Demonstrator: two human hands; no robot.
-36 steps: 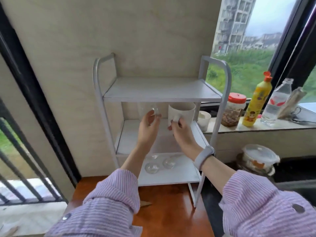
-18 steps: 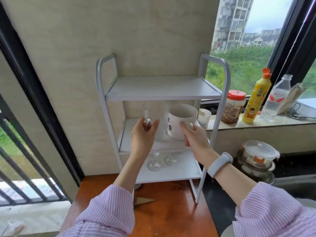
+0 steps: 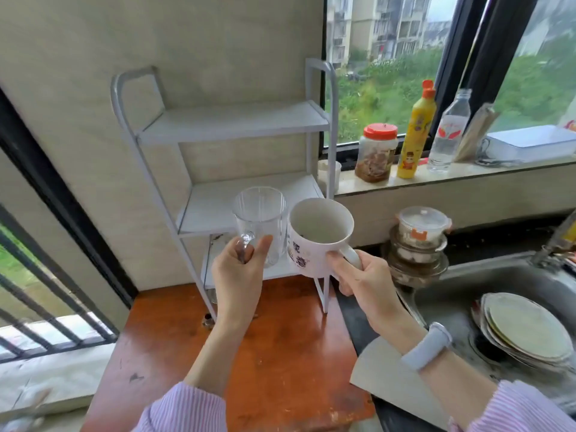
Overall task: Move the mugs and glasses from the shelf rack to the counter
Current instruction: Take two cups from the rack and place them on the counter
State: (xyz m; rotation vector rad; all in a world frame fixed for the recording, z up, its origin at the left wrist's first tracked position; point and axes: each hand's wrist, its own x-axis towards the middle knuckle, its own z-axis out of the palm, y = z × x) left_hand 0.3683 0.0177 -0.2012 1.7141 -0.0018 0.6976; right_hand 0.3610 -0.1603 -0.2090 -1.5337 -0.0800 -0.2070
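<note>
Glass mug (image 3: pixel 260 224): clear, upright, nothing in it; held off the shelf rack (image 3: pixel 224 151) in front of its middle shelf, above the wooden counter (image 3: pixel 280 353).
Left hand (image 3: pixel 240 279): closed on the glass mug's handle, thumb against the wall.
White mug (image 3: pixel 314 236): tilted toward the camera, dark residue inside; blue print on its side, unreadable; touching or just beside the glass mug, cannot tell which.
Right hand (image 3: pixel 361 282): fingers wrapped through the white mug's handle.
Hidden: rack's bottom shelf mostly covered by both hands and mugs; contents cannot be told.
Rack upper shelves: bare.
Sill: red-lidded jar (image 3: pixel 376 152) with brown contents, yellow bottle (image 3: pixel 414 135), clear bottle (image 3: pixel 448 132).
Sink (image 3: pixel 452 285): stacked plates (image 3: pixel 526 333); right edge cut off.
Lidded containers (image 3: pixel 420 235): stacked at the sink's back-left corner; contents unclear.
</note>
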